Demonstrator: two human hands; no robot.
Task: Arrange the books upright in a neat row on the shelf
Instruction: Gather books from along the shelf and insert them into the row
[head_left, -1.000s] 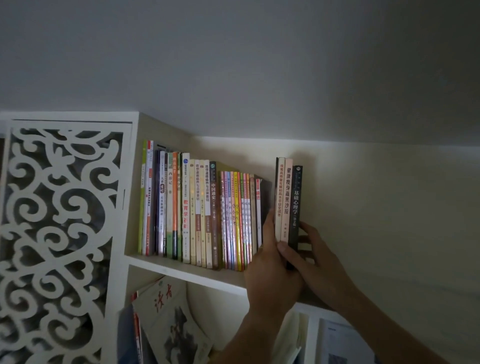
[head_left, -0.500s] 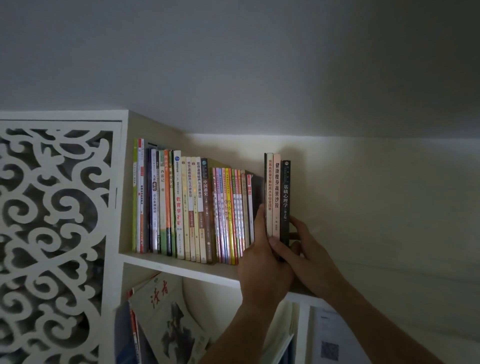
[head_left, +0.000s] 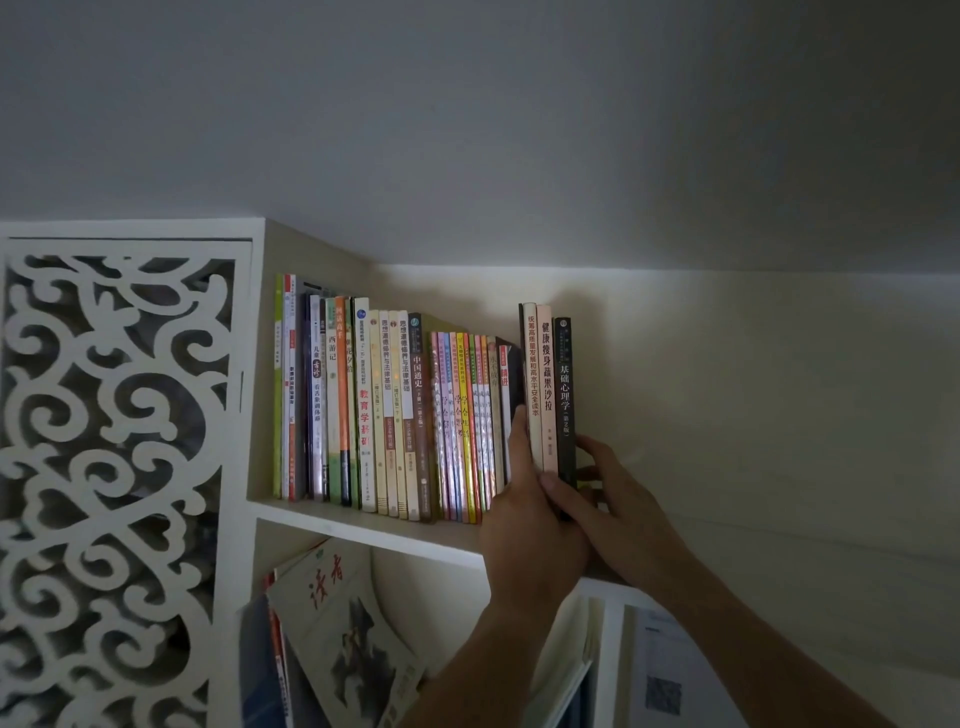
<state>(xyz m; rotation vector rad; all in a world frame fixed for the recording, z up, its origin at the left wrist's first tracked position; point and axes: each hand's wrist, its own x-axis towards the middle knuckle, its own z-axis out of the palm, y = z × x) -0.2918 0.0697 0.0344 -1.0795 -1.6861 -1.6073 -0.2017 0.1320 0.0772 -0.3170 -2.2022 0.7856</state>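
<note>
Your left hand (head_left: 524, 519) and right hand (head_left: 613, 512) clasp three upright books (head_left: 545, 384) from either side on the shelf (head_left: 363, 525), standing apart from the main row (head_left: 395, 415) on the left. Slide them left squarely, bases flat, until they touch the leaning dark book (head_left: 511, 374), then align the spines.

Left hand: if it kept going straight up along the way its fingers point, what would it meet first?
Probably nothing solid soon. The left hand points up the gap between the colourful row and the three held books, sliding along their covers; above is open wall. Depth is unclear.
</note>
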